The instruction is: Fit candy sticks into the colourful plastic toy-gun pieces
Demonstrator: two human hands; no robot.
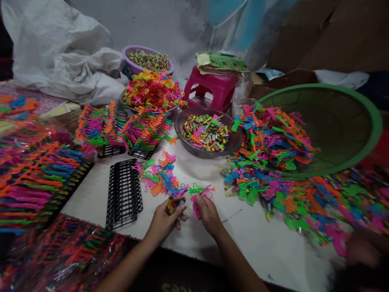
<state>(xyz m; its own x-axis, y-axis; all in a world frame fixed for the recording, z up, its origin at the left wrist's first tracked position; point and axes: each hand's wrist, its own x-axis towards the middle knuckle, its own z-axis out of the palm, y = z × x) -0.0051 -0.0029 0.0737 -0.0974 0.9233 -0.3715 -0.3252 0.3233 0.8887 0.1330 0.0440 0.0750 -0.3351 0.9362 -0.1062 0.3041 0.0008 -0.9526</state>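
My left hand (165, 221) is closed around a few small red-and-yellow tubes (171, 205), whose ends stick up between thumb and fingers. In my right hand (209, 215) is a pink plastic toy piece (197, 207), roughly gun-shaped, pinched by the fingers. A green plastic piece (196, 188) lies just beyond that hand. Both hands are close together over the white tabletop (194, 239). Ahead of my left hand is a loose heap of pink, green, orange and blue toy pieces (164, 178).
Black racks (124, 194) lie at left, near filled racks (112, 125). A bowl of small tubes (206, 152) stands ahead, before a pink stool (209, 87). Right is a green basket (377, 117) beside a large toy pile (273, 138). Another person's blurred hand (363, 247) appears lower right.
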